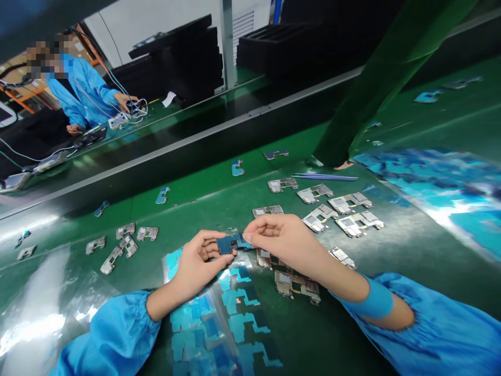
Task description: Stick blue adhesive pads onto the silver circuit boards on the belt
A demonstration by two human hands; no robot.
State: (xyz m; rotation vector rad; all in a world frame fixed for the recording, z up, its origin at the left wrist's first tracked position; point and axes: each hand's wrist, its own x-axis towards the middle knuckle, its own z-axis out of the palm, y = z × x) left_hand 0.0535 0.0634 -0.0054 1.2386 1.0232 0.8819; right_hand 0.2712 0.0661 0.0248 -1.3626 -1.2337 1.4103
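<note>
A small circuit board with a dark blue face [227,244] is held up between both hands. My left hand [201,257] grips its left end, thumb below and fingers curled behind. The fingers of my right hand [284,241] pinch its right end, where a blue piece shows at the fingertips. Beneath the hands lies a clear sheet with rows of light blue film pieces [245,319]. Bare metallic boards [295,286] rest just under and right of my right hand.
More boards [358,223] lie at right, others [128,244] at left. Blue tweezers [326,177] rest behind them. Blue-faced boards [237,167] sit on the far strip. A dark green post [364,99] and blue sheets [442,183] stand and lie at right. A person [88,89] works beyond the rail.
</note>
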